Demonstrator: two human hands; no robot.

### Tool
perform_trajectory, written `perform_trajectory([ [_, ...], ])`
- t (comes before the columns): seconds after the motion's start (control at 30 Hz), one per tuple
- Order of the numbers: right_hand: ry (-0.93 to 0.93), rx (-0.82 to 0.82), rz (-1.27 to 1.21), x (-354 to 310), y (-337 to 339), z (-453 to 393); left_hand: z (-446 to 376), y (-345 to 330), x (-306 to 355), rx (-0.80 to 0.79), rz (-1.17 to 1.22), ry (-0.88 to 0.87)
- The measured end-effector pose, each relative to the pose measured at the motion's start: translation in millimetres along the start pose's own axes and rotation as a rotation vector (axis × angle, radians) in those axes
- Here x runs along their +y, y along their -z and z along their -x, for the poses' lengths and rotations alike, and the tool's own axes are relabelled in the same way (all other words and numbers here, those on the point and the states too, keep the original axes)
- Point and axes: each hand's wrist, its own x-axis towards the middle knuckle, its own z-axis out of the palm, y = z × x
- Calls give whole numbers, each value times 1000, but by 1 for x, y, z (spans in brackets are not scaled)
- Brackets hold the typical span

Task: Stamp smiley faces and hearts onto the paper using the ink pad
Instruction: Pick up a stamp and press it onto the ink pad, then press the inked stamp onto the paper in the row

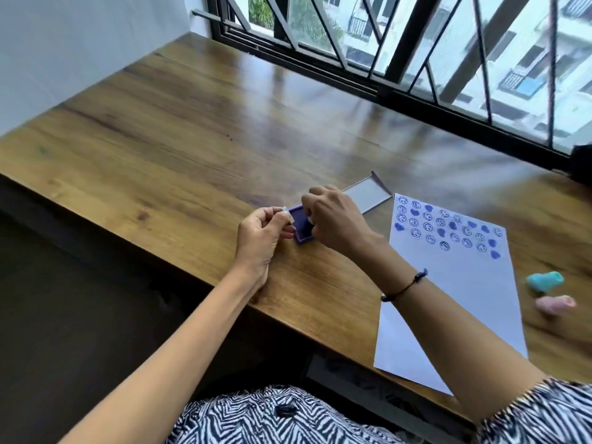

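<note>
We list: brown wooden table (179, 129); white paper sheet (455, 302) at right, its top rows stamped blue; purple square ink pad (302, 230) between our hands; right hand (336, 222) pinching a small white stamp (310, 221) onto it; left hand (261, 240) holding another pale small stamp (286, 214) beside it.

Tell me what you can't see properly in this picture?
Head view only:
- Stamp in right hand: hidden by fingers, shape unclear.
- Ink pad: half covered by both hands.
- Small thing in left hand: too small to name.
- Blue and pink items: blurred.
- Paper: the right arm covers part.
</note>
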Motion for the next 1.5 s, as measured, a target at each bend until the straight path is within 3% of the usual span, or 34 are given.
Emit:
perform_trajectory([
  [0.53, -93, -9, -200, 3, -1, 2, -1, -4, -2, -14, 3, -42],
  [0.6, -179, 99, -383, 9, 0, 9, 0, -9, -2, -43, -4, -81],
  [0.73, -493, 511, -712, 40, 9, 51, 3, -33, -7, -168, -60, -136],
  [0.83, -766, 660, -971, 77, 15, 96, 12, -70, -18, -359, -92, -115],
  [0.9, -897, 715, -1012, 99, 17, 120, 19, -98, -26, -471, -155, -85],
  [1.0, -1023, 698, -919, 124, 19, 144, 29, -140, -37, -582, -255, -43],
  [1.13, -1020, 520, -652, 137, 25, 154, 33, -170, -53, -670, -383, -19],
  [1.5, -888, 278, -231, 154, 25, 151, 31, -173, -67, -607, -514, -168],
])
